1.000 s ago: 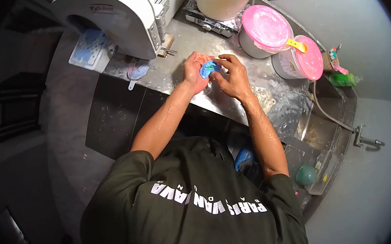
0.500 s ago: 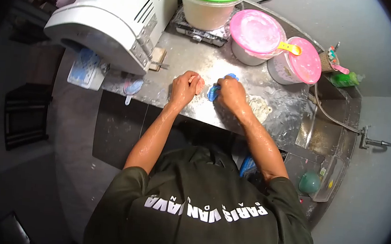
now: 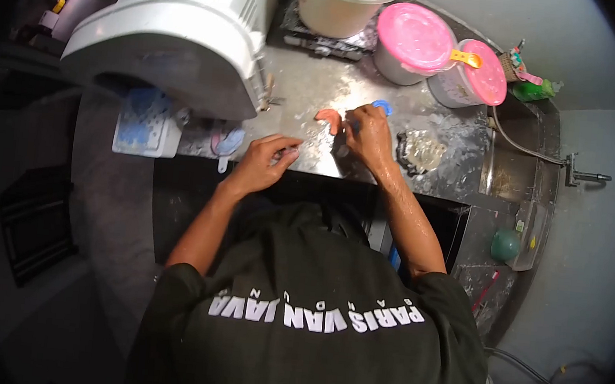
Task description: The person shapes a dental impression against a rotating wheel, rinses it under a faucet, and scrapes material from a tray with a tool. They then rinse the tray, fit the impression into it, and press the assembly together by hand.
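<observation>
My left hand (image 3: 262, 164) is at the front edge of the metal worktop, fingers bent and thumb apart from them, with nothing plainly held. Farther back, a curved orange-pink piece (image 3: 329, 118) lies on the metal surface. Just right of it, my right hand (image 3: 369, 135) is low over the worktop with its fingers curled in; what they hold, if anything, is hidden. A blue piece (image 3: 382, 107) shows behind the knuckles, partly covered by the hand. To the right of this hand lies a pale, wet-looking mass (image 3: 422, 151).
A large white machine (image 3: 167, 38) stands at left, beside a blue-stained white container (image 3: 148, 123). A green-lidded tub (image 3: 340, 6) and two pink-lidded tubs (image 3: 415, 36) (image 3: 474, 75) line the back. A tap (image 3: 583, 175) and sink (image 3: 510, 163) are at right.
My left hand has let go of the orange-pink piece and moved toward the front edge. My right hand has shifted slightly, and less of the blue piece shows. The camera view has tilted.
</observation>
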{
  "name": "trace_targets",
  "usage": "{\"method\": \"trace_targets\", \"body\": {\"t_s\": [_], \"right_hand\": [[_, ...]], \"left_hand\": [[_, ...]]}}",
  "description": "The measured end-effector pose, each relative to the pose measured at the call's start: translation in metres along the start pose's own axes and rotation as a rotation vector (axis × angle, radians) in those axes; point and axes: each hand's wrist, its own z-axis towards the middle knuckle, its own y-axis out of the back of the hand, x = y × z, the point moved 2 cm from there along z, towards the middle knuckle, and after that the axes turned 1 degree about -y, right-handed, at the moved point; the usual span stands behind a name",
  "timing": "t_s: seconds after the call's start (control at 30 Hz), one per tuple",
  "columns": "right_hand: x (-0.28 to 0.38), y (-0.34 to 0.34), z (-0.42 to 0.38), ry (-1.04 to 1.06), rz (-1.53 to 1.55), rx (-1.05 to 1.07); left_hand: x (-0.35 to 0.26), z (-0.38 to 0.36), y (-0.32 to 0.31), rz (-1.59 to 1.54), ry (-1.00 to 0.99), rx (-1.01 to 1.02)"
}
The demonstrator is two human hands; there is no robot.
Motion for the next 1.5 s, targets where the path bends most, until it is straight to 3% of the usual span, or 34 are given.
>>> {"method": "trace_targets", "body": {"t_s": [0.1, 0.13, 0.17, 0.23, 0.27, 0.3, 0.33, 0.37, 0.47, 0.6, 0.73, 0.83, 0.93, 1.07, 1.23, 1.43, 1.5], "right_hand": [[0.018, -0.019, -0.002, -0.034, -0.113, -0.03], [0.023, -0.023, 0.0, -0.06, -0.158, -0.026], [0.025, -0.028, 0.002, -0.098, -0.182, -0.005], [0.025, -0.039, 0.001, -0.14, -0.208, -0.005], [0.026, -0.043, 0.001, -0.161, -0.184, -0.04], [0.028, -0.045, 0.001, -0.182, -0.188, -0.061], [0.03, -0.047, 0.003, -0.203, -0.193, -0.086], [0.032, -0.049, 0.006, -0.226, -0.171, -0.081], [0.036, -0.053, 0.006, -0.237, -0.074, -0.115], [0.045, -0.048, 0.002, -0.124, 0.044, -0.211], [0.042, -0.048, -0.006, -0.147, 0.103, -0.06], [0.04, -0.047, -0.012, -0.13, 0.106, -0.141], [0.049, -0.048, -0.024, -0.321, -0.024, -0.239], [0.076, -0.058, -0.038, -0.49, 0.076, -0.238], [0.084, -0.079, -0.045, -0.465, 0.047, -0.315], [0.089, -0.085, -0.037, -0.604, -0.017, -0.302], [0.093, -0.084, -0.031, -0.512, -0.034, -0.392]], "left_hand": [[0.028, -0.069, 0.07, -0.007, 0.267, 0.275], [0.056, -0.092, 0.104, 0.015, 0.4, 0.46], [0.067, -0.114, 0.139, -0.028, 0.658, 0.502], [0.14, -0.158, 0.216, -0.132, 0.846, 0.318], [0.134, -0.15, 0.254, 0.128, 0.9, 0.27], [0.158, -0.154, 0.276, 0.558, 0.523, -0.064], [0.135, -0.131, 0.294, 0.242, 0.513, -0.214], [0.207, -0.123, 0.321, -0.059, 0.467, -0.424], [0.161, -0.043, 0.33, -0.358, 0.352, -0.63], [0.193, -0.006, 0.339, -0.359, 0.363, -0.616], [0.206, -0.002, 0.34, -0.323, 0.388, -0.59], [0.207, -0.005, 0.339, -0.307, 0.412, -0.58], [0.208, -0.008, 0.343, -0.295, 0.432, -0.573], [0.207, -0.007, 0.346, -0.281, 0.445, -0.569], [0.207, -0.006, 0.348, -0.264, 0.459, -0.562], [0.207, 0.008, 0.344, -0.27, 0.437, -0.539], [0.209, 0.011, 0.345, -0.268, 0.419, -0.53]]}}
